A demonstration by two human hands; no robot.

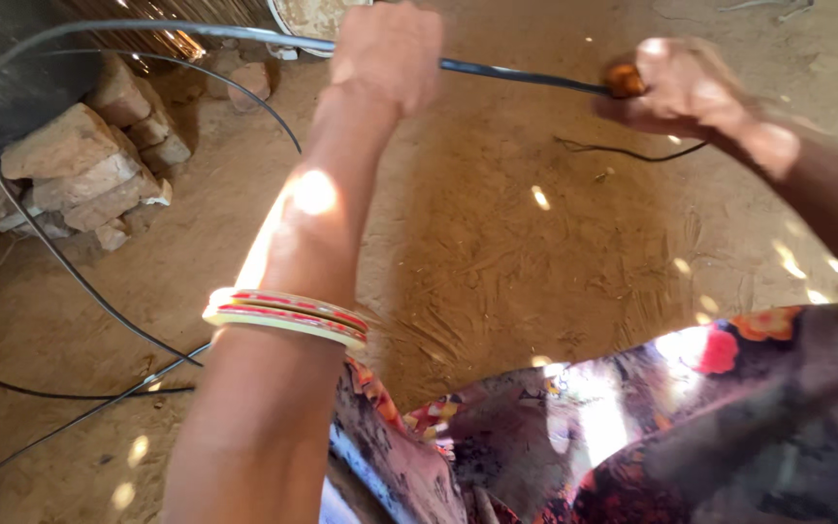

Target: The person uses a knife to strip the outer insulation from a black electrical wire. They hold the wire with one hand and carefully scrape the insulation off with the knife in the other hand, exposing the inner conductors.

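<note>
My left hand (387, 53) is closed around a black cable (516, 76) that stretches across the top of the view. My right hand (683, 89) grips the same cable farther right, at a small orange-brown end piece (625, 80). The cable runs taut between the two hands, then loops away to the left over the dirt ground (497, 252). Bangles (285, 316) ring my left forearm.
A pile of rough stones (84, 165) lies at the left beside a dark round vessel (12, 78). More black cable loops (70, 281) trail over the ground at the lower left. A thin dark wire (623, 150) lies under my right hand. Patterned cloth (691, 437) covers my lap.
</note>
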